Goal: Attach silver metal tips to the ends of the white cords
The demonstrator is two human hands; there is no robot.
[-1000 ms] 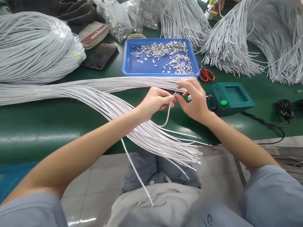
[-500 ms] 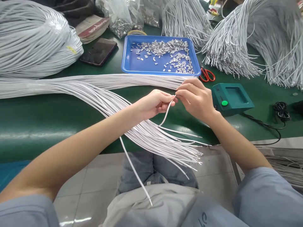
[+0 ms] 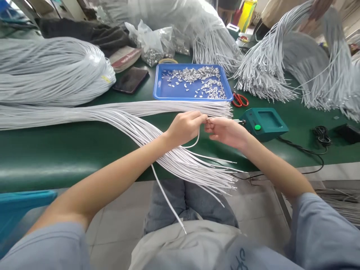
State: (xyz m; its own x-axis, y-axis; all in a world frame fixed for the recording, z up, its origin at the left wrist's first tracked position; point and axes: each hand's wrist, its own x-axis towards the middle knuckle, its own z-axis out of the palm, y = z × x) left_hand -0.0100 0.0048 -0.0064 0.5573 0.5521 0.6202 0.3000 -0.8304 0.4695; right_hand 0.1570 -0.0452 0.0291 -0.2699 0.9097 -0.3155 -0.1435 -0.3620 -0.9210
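White cord: 1 strand, pinched near its tip by both hands over the green table, just in front of the flat cord bundle.

Left hand is closed, thumb and forefinger gripping the strand end; the rest loops down under the hand and trails off the table edge toward the lap. Right hand is closed too, fingertips meeting the left at the same tip. Whether it also holds a metal clip, can't tell, too small.

Handling call: cord looks light and limp, sags under its own weight, smooth jacket so probably a bit slippery. Best grip is right by the end, short free length, otherwise the tip flops.

Nearby: blue tray of small metal clips behind the bundle, red scissors beside it, teal box with green button just right of the hands, phone left of the tray, big cord coil far left.
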